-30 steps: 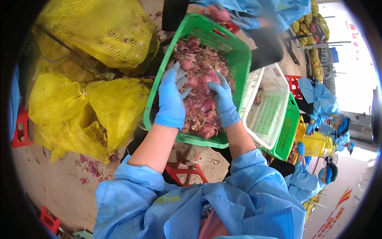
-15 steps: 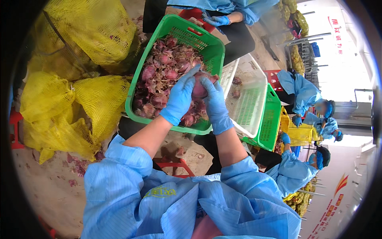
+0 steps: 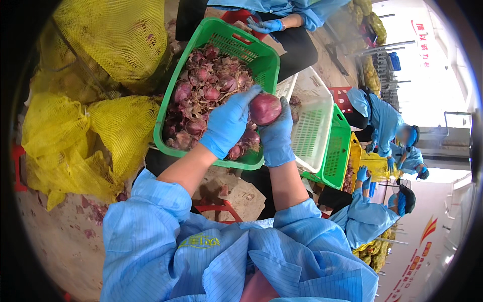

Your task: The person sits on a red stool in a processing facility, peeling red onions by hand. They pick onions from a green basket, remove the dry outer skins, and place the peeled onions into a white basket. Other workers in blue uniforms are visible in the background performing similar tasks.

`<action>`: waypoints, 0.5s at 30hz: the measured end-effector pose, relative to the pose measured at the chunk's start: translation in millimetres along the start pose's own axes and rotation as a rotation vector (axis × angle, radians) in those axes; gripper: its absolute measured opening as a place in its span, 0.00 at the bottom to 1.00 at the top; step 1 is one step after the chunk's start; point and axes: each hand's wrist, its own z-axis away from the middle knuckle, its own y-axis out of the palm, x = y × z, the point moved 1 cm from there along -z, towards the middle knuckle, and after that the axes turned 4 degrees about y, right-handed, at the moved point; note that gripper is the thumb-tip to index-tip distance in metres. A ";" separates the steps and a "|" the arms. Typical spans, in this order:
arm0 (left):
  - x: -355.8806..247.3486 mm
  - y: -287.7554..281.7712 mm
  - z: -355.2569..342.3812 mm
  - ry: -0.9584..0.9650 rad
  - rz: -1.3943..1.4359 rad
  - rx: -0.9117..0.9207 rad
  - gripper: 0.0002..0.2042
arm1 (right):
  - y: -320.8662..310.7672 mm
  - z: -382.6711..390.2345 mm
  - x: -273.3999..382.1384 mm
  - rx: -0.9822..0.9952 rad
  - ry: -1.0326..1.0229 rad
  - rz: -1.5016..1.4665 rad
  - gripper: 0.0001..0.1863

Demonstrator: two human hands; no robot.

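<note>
A smooth, shiny red onion (image 3: 265, 109) sits between my two blue-gloved hands, above the right side of a green crate (image 3: 160, 128). My right hand (image 3: 277, 138) cups it from below and from the right. On its left side, my left hand (image 3: 227, 123) presses against it with the fingers together, their tips partly out of sight behind it. Many red onions (image 3: 211, 93) with dry, loose skins and roots fill the crate under my hands.
White crates (image 3: 314, 128) stand right of the green one, with another green crate (image 3: 336, 151) beyond. Yellow mesh sacks (image 3: 55, 136) lie at left. A co-worker's gloved hand (image 3: 265, 25) is across the crate. More co-workers (image 3: 370, 216) sit at right. Red stool (image 3: 219, 210) below.
The onion has turned between my hands, and its smooth purple side now shows. My right hand has shifted slightly lower around it. At right, a co-worker's hands have risen.
</note>
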 end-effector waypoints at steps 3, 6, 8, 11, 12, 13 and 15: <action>4.3 -3.8 -2.3 -0.157 -0.099 0.035 0.14 | 1.6 1.0 -0.2 -0.046 -0.074 0.056 0.21; -1.8 -13.3 -6.6 -0.324 -0.170 0.264 0.17 | -3.3 -0.1 2.4 0.013 -0.109 0.127 0.22; 13.7 -3.5 -0.4 -0.341 0.012 0.273 0.17 | -7.4 -2.9 6.5 0.088 -0.120 0.167 0.23; 16.5 -4.0 -1.0 -0.399 0.200 0.450 0.18 | -7.8 -0.3 13.9 0.134 -0.078 0.140 0.25; 15.0 -6.3 -2.4 -0.419 0.247 0.532 0.18 | -6.4 0.7 17.2 0.135 -0.023 0.077 0.25; 18.6 -6.6 -2.4 -0.364 0.244 0.526 0.17 | -5.0 2.1 19.5 0.136 0.033 0.013 0.26; 20.5 -7.2 -4.4 -0.256 0.242 0.517 0.15 | -3.1 5.1 23.0 0.096 0.069 -0.030 0.26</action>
